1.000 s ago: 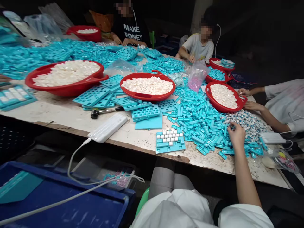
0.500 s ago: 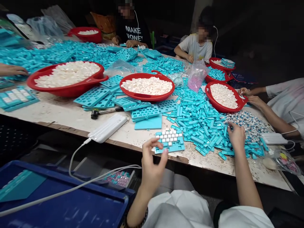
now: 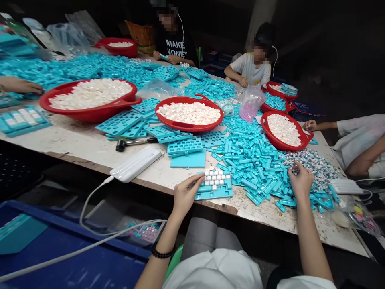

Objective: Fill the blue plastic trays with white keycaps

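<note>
On the near table edge lies a blue toy keyboard panel (image 3: 218, 193) with rows of small white keycaps (image 3: 215, 177) set in its upper part. My left hand (image 3: 187, 194) is at the panel's left side, thumb and fingers closed on its edge. My right hand (image 3: 301, 182) reaches over the right border of the heap of long blue plastic pieces (image 3: 255, 160), beside a spread of tiny white, blue and dark parts (image 3: 314, 162). Its thumb and forefinger are curled in a pinch; whatever is between them is too small to make out.
Red basins of white keycaps (image 3: 189, 112) stand behind, near stacked blue panels (image 3: 185, 146). A screwdriver-like tool (image 3: 132, 142) and a white power bank (image 3: 136, 163) with cable lie left. Several co-workers sit around the table. A blue crate (image 3: 99, 261) is below left.
My left hand has come down from hovering with fingers apart to the panel's left edge. My right hand stays at the heap, its fingers shifted slightly. The view has tilted a little.
</note>
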`<state>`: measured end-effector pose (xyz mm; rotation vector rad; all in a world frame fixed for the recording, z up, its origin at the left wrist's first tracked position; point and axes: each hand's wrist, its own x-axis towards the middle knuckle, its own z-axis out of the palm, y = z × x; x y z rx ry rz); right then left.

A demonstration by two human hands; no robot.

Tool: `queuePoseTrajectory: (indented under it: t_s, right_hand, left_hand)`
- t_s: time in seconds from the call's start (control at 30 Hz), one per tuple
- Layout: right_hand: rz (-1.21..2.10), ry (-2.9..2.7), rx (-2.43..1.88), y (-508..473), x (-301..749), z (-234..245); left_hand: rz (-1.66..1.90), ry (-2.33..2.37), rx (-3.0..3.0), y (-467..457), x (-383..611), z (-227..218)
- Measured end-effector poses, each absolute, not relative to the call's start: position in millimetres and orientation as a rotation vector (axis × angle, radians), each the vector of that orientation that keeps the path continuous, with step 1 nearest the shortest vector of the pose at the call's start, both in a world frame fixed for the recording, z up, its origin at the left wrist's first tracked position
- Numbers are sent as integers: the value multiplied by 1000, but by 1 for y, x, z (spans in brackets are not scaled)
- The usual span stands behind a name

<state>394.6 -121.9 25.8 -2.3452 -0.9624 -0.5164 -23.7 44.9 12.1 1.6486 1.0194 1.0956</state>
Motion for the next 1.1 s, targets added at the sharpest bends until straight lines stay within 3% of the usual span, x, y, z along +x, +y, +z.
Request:
queuePoseTrajectory:
  t_s: [0.33,0.67,0.83,1.1]
  right_hand:
    - [-763,-920,-2067,-122,368,54]
    - [199,-1870,-1502,-77,185,58]
    - [86,-2089,-1570,-62,169,44]
    - [36,-1989,-1465,-61,173,30]
  left_hand:
    - [1041,966,1757,47,-27,16]
    - [1073,932,1798,45,-26,19]
    - [1088,881,1818,45,-26,18]
    - [1132,850,1836,44,-26,17]
